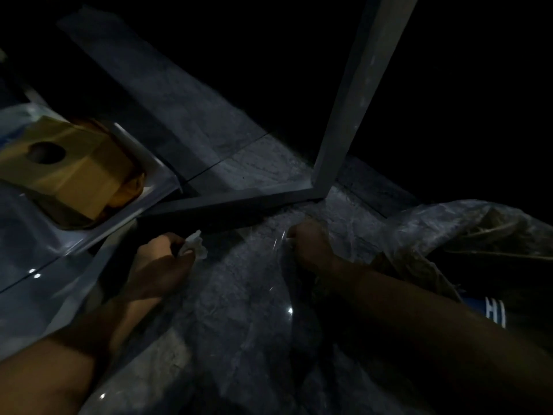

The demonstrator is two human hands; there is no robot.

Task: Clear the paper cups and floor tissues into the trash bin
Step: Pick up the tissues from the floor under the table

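The scene is dim. My left hand [163, 262] is low over the grey floor and pinches a crumpled white tissue [196, 247] between its fingers. My right hand [308, 244] is closed on the rim of a clear plastic trash bag [434, 229], which spreads open to the right and towards me. Inside the bag I make out brownish crumpled waste and something with blue and white print [490, 310]. No paper cups are visible.
A grey metal frame leg [353, 100] rises from the floor just beyond my hands, with a low bar [233, 202] running left from its foot. A yellow box with a round hole [68, 166] sits in a shiny tray at the left.
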